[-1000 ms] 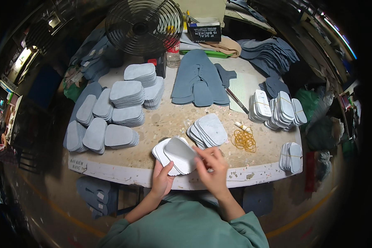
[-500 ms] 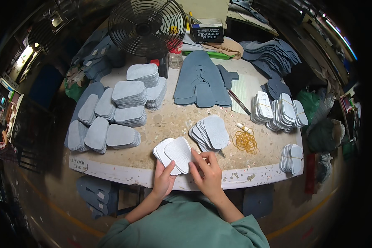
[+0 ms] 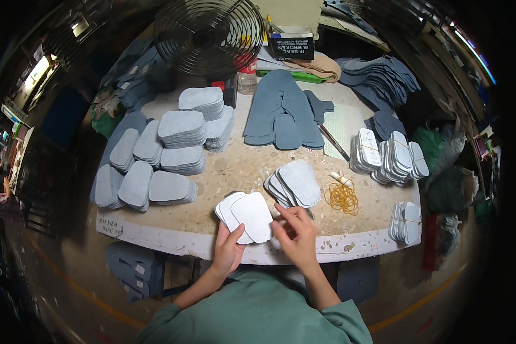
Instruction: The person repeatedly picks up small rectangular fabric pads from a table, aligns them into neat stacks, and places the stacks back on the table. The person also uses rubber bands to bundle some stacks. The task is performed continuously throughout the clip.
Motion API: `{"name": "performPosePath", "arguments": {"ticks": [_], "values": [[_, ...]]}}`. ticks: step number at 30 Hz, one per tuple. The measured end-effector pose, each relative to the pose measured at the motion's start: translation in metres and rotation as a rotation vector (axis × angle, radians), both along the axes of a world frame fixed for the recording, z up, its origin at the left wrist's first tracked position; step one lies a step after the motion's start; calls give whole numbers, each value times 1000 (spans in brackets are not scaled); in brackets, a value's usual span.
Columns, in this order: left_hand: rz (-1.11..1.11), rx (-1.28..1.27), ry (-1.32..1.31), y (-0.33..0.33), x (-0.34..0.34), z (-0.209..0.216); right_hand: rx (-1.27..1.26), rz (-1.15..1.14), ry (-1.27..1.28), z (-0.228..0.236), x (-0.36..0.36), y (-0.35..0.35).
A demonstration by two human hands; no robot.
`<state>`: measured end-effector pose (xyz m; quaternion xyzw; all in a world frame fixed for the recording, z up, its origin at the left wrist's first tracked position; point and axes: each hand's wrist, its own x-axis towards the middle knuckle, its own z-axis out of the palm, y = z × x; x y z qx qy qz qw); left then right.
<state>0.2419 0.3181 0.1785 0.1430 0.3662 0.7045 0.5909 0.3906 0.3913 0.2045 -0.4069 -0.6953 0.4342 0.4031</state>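
My left hand [image 3: 228, 250] grips a small fanned stack of white rounded cut pieces [image 3: 253, 217] at its lower left, thumb on top and fingers underneath. The top piece is smooth and plain white. Beside its right edge is my right hand [image 3: 296, 232], fingers apart and slightly curled; the thumb tip is at or very near that edge, and I cannot tell whether it touches. Just beyond the right fingertips lies a loose pile of light grey rounded pieces [image 3: 300, 182] on the worktable [image 3: 229, 172].
Stacked light grey pieces [image 3: 180, 127] fill the table's left. Bundles tied with rubber bands [image 3: 394, 155] stand at the right, with another bundle [image 3: 406, 222] nearer. Loose rubber bands [image 3: 342, 198] lie right of centre. Behind are blue-grey shoe-upper pieces [image 3: 261, 120], a pen [image 3: 334, 142] and a fan [image 3: 206, 37].
The right hand has shifted slightly right, away from the fanned pieces. The top piece, textured before, now looks smooth and sits a little further right. The view has shifted slightly.
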Motion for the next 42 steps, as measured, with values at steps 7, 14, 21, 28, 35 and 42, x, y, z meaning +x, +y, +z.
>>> {"name": "performPosePath", "arguments": {"ticks": [7, 14, 21, 28, 35, 42], "values": [[-112, 103, -69, 0, -4, -4, 243, -181, 21, 9, 5, 6], [-43, -19, 46, -1, -2, -3, 209, -156, -118, 10, 4, 10], [-71, 30, -77, -2, -4, -7, 30, -47, 63, 7, 1, -4], [-45, -71, -126, -1, -6, -14, 455, -296, -201, 14, 10, 22], [-85, -8, 44, -3, -4, -8, -132, 38, 79, -2, -6, -10], [-138, 64, 6, 1, -5, -3, 456, -335, -76, 13, 9, 14]]}}
